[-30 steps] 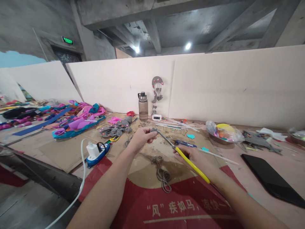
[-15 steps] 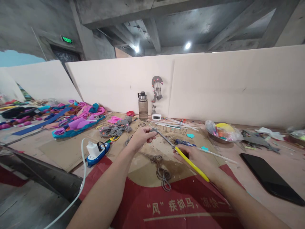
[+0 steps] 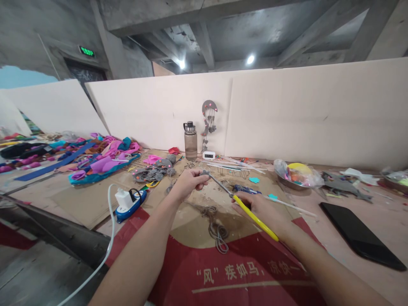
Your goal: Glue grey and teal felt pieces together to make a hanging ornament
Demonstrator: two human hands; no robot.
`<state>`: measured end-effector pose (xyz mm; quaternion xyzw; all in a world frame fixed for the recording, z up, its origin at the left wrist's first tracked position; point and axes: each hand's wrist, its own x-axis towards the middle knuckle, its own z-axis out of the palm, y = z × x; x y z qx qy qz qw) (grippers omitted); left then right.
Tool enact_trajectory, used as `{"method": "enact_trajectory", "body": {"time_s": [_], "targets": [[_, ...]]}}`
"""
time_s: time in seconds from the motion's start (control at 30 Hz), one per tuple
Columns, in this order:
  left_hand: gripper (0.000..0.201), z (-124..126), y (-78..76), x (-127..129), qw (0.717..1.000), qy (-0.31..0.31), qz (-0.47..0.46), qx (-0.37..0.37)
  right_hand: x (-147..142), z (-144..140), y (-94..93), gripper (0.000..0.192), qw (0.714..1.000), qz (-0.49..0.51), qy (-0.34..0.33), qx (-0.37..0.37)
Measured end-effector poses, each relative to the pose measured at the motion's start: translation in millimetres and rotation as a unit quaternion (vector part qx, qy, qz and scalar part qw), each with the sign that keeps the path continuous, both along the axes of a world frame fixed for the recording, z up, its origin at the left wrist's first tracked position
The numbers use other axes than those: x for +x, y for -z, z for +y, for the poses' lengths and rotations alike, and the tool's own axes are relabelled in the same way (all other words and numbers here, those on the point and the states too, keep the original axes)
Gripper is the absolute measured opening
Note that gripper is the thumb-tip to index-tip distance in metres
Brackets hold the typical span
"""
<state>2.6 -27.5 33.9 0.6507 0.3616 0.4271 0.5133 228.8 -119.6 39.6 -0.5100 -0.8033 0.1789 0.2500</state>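
My left hand (image 3: 191, 183) is closed, thumb and fingers pinching a small grey piece (image 3: 204, 172), mostly hidden by the fingertips. My right hand (image 3: 251, 207) is wrapped round yellow-handled long-nose pliers (image 3: 255, 217). Their slim metal jaws point up and left, with the tip at the grey piece. Whether the jaws grip it is too small to tell. Below the hands, a loose bundle of grey cord (image 3: 218, 233) lies on brown and red cardboard (image 3: 191, 231).
Behind stand a water bottle (image 3: 190, 142), a small white clock (image 3: 208, 155) and a grey moon-shaped hanging (image 3: 209, 111). Grey felt pieces (image 3: 153, 172) and a blue power strip (image 3: 132, 207) lie left. On the right are a metal bowl (image 3: 290, 182) and a black phone (image 3: 360, 236).
The whole view has shifted very slightly. Both hands, the pliers and the grey piece keep nearly the same positions.
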Motion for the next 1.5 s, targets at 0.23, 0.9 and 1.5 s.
{"method": "enact_trajectory", "body": {"time_s": [0.23,0.9,1.5], "targets": [[0.028,1.0,0.7,0.9,1.000,-0.001,-0.006,-0.004,1.8,1.5,1.9,0.028,1.000,0.001,-0.004,0.016],[0.034,2.4,4.6,2.3,0.989,0.051,-0.109,-0.084,10.3,7.3,8.7,0.021,1.000,-0.007,0.011,0.023],[0.035,1.7,4.5,2.4,0.992,0.041,-0.106,-0.055,8.4,5.1,5.3,0.022,1.000,0.020,0.001,0.012]]}}
